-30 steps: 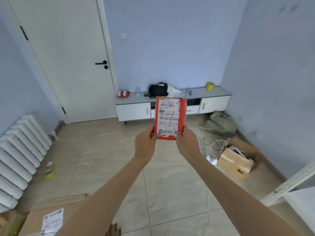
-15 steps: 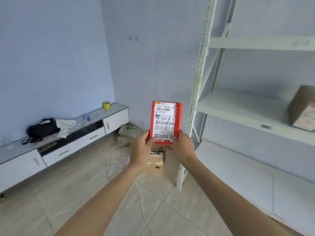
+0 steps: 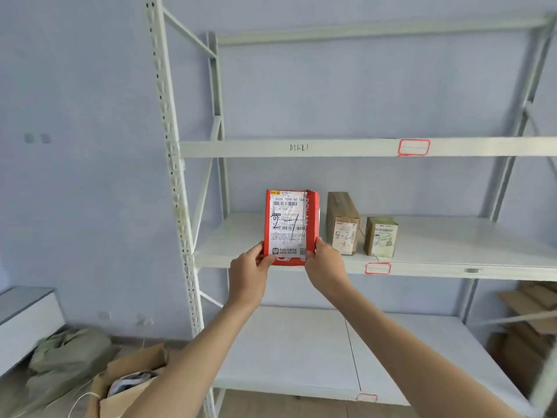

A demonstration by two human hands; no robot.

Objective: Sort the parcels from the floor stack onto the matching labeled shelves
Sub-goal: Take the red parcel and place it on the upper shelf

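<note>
Red cardboard shows around the white shipping label on the parcel, which is held upright in front of the middle shelf of a pale metal rack. Both hands hold it by its lower corners: the left hand pinches the bottom left corner with thumb on the label face, and the right hand pinches the bottom right corner the same way. A large handwritten "2-1" runs across the label, over printed barcodes. Whether the parcel's base touches the shelf board cannot be told, since the hands cover it.

On the same shelf, just beside the parcel toward the right, stands a tall brown box with a small label and handwritten marks, and next to that a shorter brown box, also labelled. Both stand near the front edge of the shelf. A red-bordered tag is stuck on that front edge below the shorter box, and a similar tag sits on the front edge of the shelf above, along with handwritten characters. The lower shelf carries flattened cardboard at its far right end.

On the floor at the lower left, an open carton sits beside a crumpled greenish sack, with a low white cabinet at the left.
</note>
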